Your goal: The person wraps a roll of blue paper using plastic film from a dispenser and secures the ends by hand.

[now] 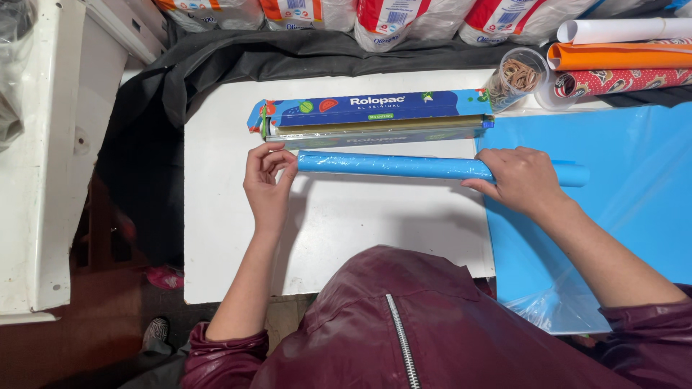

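A long roll of light blue paper (393, 166), covered in clear film, lies across the white tabletop (339, 223). My left hand (267, 184) touches its left end with fingers curled around the tip. My right hand (520, 180) lies over the roll near its right end, pressing it down. Just beyond the roll sits a long blue box of cling film (375, 115), its lid open toward me.
A flat light blue sheet in clear plastic (620, 187) covers the right side. A clear cup of rubber bands (517, 75) and rolled papers, orange (620, 55), red patterned and white, lie at the back right. Black cloth (216, 65) drapes at the back left.
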